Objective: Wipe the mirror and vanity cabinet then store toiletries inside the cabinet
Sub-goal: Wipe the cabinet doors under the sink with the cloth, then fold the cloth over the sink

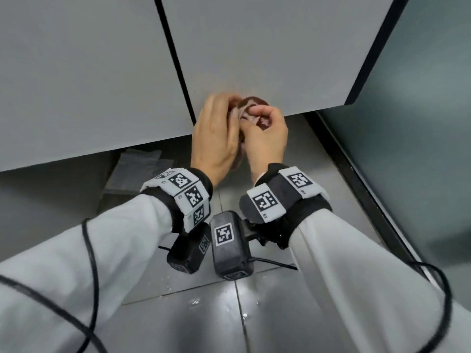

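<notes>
Left hand point(216, 135): back upward, fingers curled round cloth point(252, 102).
Right hand point(266, 133): thumb and forefinger pinching the same cloth.
Forearms point(114, 240): stretched forward, converging toward the hands.

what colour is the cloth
Reddish brown, paler pink in the folds: the cloth shows best in the head view.

The left hand point(216, 138) and right hand point(267, 138) meet at the middle, close before a grey cabinet with 2 doors. The left hand curls round a brownish-pink cloth point(252, 103); the right hand pinches it from the right. The cloth's top shows against the right door point(267, 47), near its lower edge, beside the left door point(76, 85). Grey floor tiles point(204, 314) lie below.
</notes>
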Motion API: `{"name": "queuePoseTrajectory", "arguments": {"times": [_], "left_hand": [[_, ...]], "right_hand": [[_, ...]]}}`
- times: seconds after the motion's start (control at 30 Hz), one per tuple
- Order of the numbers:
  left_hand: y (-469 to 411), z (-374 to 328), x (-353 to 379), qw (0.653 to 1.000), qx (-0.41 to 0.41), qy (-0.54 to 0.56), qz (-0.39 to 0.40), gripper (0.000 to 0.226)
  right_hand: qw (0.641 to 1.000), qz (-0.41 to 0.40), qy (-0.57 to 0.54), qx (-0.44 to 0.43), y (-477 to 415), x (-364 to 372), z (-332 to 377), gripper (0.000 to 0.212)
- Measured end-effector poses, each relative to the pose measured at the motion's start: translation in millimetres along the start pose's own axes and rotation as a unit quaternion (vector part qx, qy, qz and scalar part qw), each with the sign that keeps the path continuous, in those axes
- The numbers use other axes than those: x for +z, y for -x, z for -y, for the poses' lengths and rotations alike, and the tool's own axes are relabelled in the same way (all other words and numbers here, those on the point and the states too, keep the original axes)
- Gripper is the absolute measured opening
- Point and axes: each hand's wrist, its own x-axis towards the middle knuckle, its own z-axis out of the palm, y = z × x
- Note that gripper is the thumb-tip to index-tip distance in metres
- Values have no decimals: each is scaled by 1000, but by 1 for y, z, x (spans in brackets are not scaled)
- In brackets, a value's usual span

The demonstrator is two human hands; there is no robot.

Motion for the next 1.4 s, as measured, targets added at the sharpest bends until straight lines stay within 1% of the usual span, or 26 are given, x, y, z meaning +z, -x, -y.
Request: {"name": "queuePoseTrajectory", "arguments": {"times": [0.07,0.13,0.2,0.33,0.4,0.5,0.6,0.73,0.9,1.03,1.1,1.2,1.27,1.33,1.4], "left_hand": [[-5,-1,-1,1000,10,2,24,25],[-5,-4,-4,999,15,9,50,26],[-2,-9,-10,998,-3,14,65,27],[9,-33,-30,993,-53,25,104,27],[9,-48,-42,990,-65,30,121,26],[-3,-72,-65,987,-80,14,142,26],[-25,-97,-92,983,-101,11,154,28],[-58,-132,-133,981,-116,34,151,31],[-95,-177,-186,980,-95,39,172,33],[-141,-222,-233,985,-74,40,151,35],[-173,-245,-258,987,-60,35,144,36],[-227,-273,-299,991,-46,22,124,40],[-264,-289,-326,993,-49,20,105,39],[-302,-305,-357,994,-52,22,91,38],[-339,-318,-387,995,-51,18,81,37]], "right_hand": [[1000,13,-17,10,-3,-6,6,26],[1000,5,-25,14,3,-13,11,25],[999,-4,-22,28,18,-20,15,26],[997,20,-20,75,57,-40,32,28],[995,28,-10,97,70,-48,51,26],[994,32,0,108,77,-48,90,26],[993,36,-16,112,77,-38,135,27],[992,47,-21,112,77,-25,196,27],[992,44,-25,117,79,-17,274,25],[989,65,-54,124,75,-7,350,23],[988,78,-71,109,69,1,391,22],[990,118,-39,65,58,21,459,21],[989,136,-23,51,49,38,502,21],[989,140,-5,42,40,59,546,21],[989,140,47,11,32,80,589,18]]}}
